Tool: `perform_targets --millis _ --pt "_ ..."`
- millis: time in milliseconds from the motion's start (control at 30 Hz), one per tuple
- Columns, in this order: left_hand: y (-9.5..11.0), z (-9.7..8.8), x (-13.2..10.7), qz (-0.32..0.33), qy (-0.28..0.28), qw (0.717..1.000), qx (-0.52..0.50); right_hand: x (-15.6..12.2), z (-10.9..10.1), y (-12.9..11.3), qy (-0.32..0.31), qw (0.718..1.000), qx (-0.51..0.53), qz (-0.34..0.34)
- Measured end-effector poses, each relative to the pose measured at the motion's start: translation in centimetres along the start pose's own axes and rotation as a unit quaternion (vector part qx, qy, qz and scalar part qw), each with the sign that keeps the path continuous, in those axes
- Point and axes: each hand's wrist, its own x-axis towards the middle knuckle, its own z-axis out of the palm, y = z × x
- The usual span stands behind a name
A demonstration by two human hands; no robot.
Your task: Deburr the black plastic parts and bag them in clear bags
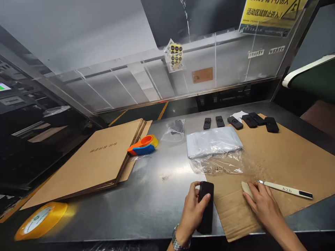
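A metal table (151, 205) carried a brown cardboard sheet (290, 153); above and beyond the sheet, a yellow sign (272, 15) was cut off by the upper border. My left hand (192, 212), thumb and fingers closed, gripped a black device (208, 209) at the sheet's left edge, its underside hidden. My right hand (265, 206), half-curled over the sheet's near part, held a pale, partly covered object (245, 189) that I could not identify.

The left fingers (205, 200) grip a black device (209, 216).
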Motion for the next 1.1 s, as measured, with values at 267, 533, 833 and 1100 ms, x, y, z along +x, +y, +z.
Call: perform_targets --millis 267,533,833,1100 --pt "1.6 2.8 -4.6 -0.129 -0.047 0.852 -0.504 0.3 -1.1 -0.6 -0.032 0.999 0.007 0.01" --pt "2.8 3.6 -5.2 -0.082 -0.048 0.821 -0.563 0.6 -1.9 -1.2 -0.052 0.999 0.0 0.015" --pt "2.1 4.6 -5.5 -0.093 -0.051 0.808 -0.579 0.8 -2.2 -1.5 -0.058 0.998 -0.018 0.012" --pt "1.9 4.5 -5.2 -0.161 -0.032 0.738 -0.655 1.0 -3.6 0.1 -0.016 0.997 -0.064 0.047"
